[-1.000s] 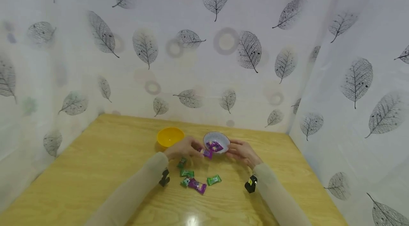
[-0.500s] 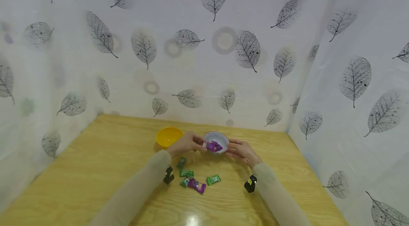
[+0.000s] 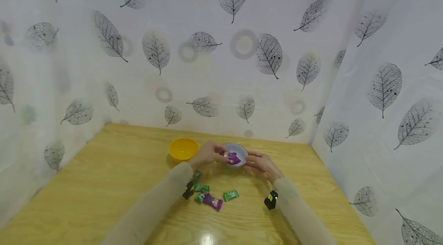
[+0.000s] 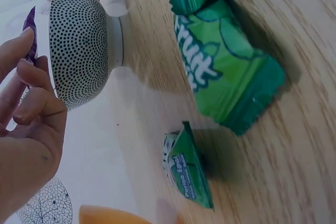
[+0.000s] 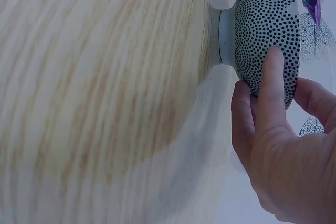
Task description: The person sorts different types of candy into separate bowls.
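Observation:
My left hand (image 3: 209, 152) pinches a purple wrapped candy (image 4: 31, 27) between thumb and fingertips, at the rim of a small dotted bowl (image 4: 79, 48). In the right wrist view the same purple candy (image 5: 311, 1) hangs over the bowl's far side. More purple candy (image 3: 236, 159) lies inside the bowl, partly overlapped by the held one. My right hand (image 5: 289, 145) grips the near side of the bowl, with fingers against the dotted outer wall and the thumb at the rim. The bowl stands upright on its foot on the wooden table (image 3: 277, 222).
A yellow bowl (image 3: 183, 149) stands left of the dotted bowl, close to my left wrist. Nearer me lie several green candies (image 3: 230, 195) and a purple candy (image 3: 212, 201). A leaf-patterned curtain (image 3: 207, 75) borders the table at the back and sides.
My left hand has carried the purple candy rightward and up, from in front of the dotted bowl to over its rim. My right hand has stayed on the bowl.

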`<state>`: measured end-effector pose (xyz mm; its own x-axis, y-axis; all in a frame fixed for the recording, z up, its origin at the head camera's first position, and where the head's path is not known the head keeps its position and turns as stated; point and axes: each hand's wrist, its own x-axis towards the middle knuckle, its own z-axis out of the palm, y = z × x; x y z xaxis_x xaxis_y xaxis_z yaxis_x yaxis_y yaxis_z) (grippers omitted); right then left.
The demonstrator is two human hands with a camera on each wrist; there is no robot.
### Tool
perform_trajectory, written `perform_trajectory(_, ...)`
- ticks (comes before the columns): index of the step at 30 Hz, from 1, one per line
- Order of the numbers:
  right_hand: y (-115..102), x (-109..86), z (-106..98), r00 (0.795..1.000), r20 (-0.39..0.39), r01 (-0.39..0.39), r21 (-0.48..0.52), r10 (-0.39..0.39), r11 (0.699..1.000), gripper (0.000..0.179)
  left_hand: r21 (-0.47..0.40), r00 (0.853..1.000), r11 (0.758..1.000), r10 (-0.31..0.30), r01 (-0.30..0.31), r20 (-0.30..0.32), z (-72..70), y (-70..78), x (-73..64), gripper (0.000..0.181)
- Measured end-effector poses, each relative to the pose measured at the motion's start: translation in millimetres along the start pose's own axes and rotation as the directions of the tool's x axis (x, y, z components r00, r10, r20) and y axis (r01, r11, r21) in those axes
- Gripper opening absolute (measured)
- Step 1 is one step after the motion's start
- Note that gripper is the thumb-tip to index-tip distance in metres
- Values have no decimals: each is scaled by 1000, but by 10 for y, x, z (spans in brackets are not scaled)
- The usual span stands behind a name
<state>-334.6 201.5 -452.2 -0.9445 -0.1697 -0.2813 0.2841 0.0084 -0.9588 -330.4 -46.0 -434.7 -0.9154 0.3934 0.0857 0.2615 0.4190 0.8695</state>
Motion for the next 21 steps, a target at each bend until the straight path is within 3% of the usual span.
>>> perform_trajectory(8,-8,0,2,1000,1,0,-7,0,1000,48,77,999,997,11,-8,-43,63,-1,53,27)
perform_trajectory(21,-7,20,-14,1000,12,-1,3,1,1000,49,7,999,1000,9,-8,-45,37,-27,13,32)
